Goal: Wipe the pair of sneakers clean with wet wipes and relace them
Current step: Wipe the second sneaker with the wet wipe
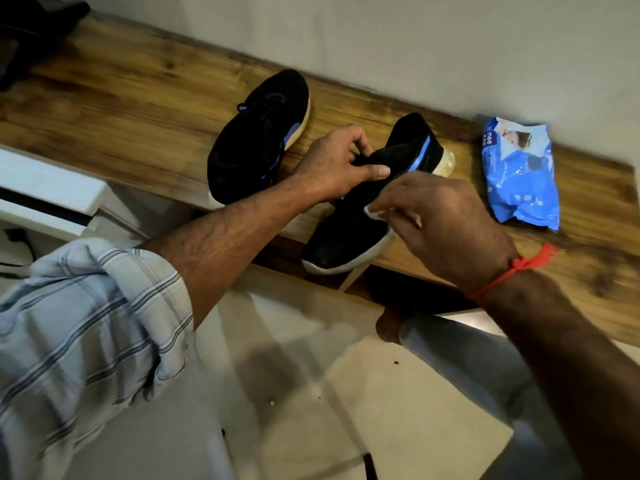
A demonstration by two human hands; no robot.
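Item: near sneaker (pixel 349 226), black, white sole. We are holding it at the worktop's (pixel 121 109) front edge, toe hanging past the edge toward 7 o'clock, heel toward 1 o'clock; its long axis is running along that line.

Item: left hand (pixel 341 164). We are gripping the sneaker's collar, thumb laid along the top, fingers curled over the far side.

Item: right hand (pixel 446 220). We are pinching a white wipe (pixel 372 211) against the upper at midfoot. This hand is sitting nearer the toe, which is lying toward 8 o'clock of it, so we are judging the coming stroke to run down the long axis.

Item: second sneaker (pixel 256 140), lying at 10 o'clock of the first, apart from both hands.

Item: blue wipes pack (pixel 519 174), lying at 3 o'clock, near the right hand.
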